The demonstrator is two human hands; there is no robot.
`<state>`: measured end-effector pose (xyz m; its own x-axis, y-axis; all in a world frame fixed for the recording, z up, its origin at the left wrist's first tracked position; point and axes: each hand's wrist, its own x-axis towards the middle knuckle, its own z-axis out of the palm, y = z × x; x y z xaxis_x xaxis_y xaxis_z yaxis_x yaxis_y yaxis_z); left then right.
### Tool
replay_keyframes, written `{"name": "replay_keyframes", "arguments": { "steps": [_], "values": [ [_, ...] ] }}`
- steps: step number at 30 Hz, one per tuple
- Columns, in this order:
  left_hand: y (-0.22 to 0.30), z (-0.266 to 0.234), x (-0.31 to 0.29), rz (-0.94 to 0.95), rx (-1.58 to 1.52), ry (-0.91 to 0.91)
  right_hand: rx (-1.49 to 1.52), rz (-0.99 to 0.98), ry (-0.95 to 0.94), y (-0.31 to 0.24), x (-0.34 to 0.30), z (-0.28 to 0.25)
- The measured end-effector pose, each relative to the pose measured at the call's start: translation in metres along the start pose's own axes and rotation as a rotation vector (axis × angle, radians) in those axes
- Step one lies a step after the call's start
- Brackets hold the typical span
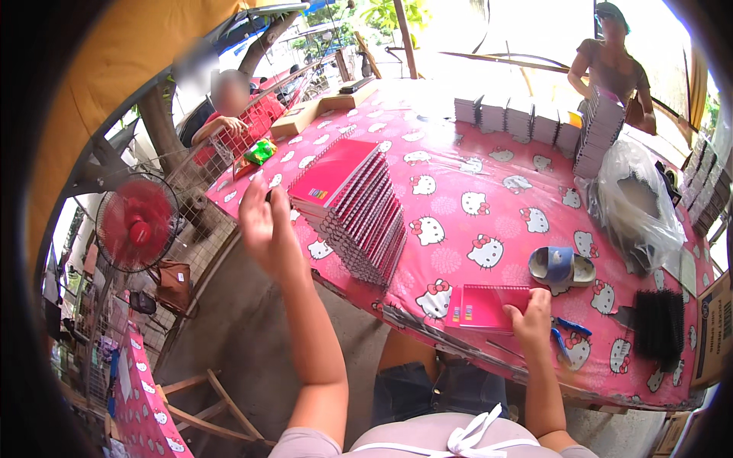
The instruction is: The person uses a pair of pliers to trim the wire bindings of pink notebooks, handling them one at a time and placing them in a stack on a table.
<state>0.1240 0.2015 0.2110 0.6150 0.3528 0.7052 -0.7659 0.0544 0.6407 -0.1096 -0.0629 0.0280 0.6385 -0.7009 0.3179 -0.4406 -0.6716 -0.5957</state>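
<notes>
A small pink spiral notebook point(481, 305) lies near the table's front edge, its wire binding along the far side. My right hand point(531, 311) grips its right edge, thumb on the cover. My left hand point(265, 229) is raised at the left end of the table, fingers stretched out. Just right of it rises a tall, leaning stack of pink spiral notebooks point(359, 210), apart from the hand as far as I can tell. Blue-handled pliers point(569, 330) lie beside my right hand. Beyond that hand sits a pair of blue and cream slippers point(561, 266).
Black spiral binding wires point(658, 332) and a cardboard box point(714, 332) occupy the right end. A clear plastic bag point(637, 202) and several notebook stacks point(519, 120) stand farther back. One person point(611, 72) stands at the far right, another point(229, 126) at the left. A red fan point(137, 223) stands left.
</notes>
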Motion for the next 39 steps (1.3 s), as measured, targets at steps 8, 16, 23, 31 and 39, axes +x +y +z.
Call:
{"name": "replay_keyframes", "arguments": {
  "steps": [8,16,23,31,39],
  "values": [
    [0.033,0.042,-0.203,0.184,0.177,-1.043,0.832,-0.122,-0.181,0.007,-0.008,0.03],
    [-0.003,0.043,-0.228,0.217,0.21,-1.207,-0.167,-0.129,0.259,0.115,0.033,-0.085],
    [-0.002,0.047,-0.229,0.171,0.224,-1.26,-0.68,0.478,0.204,0.259,0.052,-0.143],
    [0.004,0.053,-0.229,0.066,0.173,-1.173,-0.884,0.3,0.119,0.279,0.07,-0.158],
    [0.015,0.048,-0.236,0.248,0.385,-0.816,-0.76,0.296,0.192,0.253,0.061,-0.154]
  ]
}}
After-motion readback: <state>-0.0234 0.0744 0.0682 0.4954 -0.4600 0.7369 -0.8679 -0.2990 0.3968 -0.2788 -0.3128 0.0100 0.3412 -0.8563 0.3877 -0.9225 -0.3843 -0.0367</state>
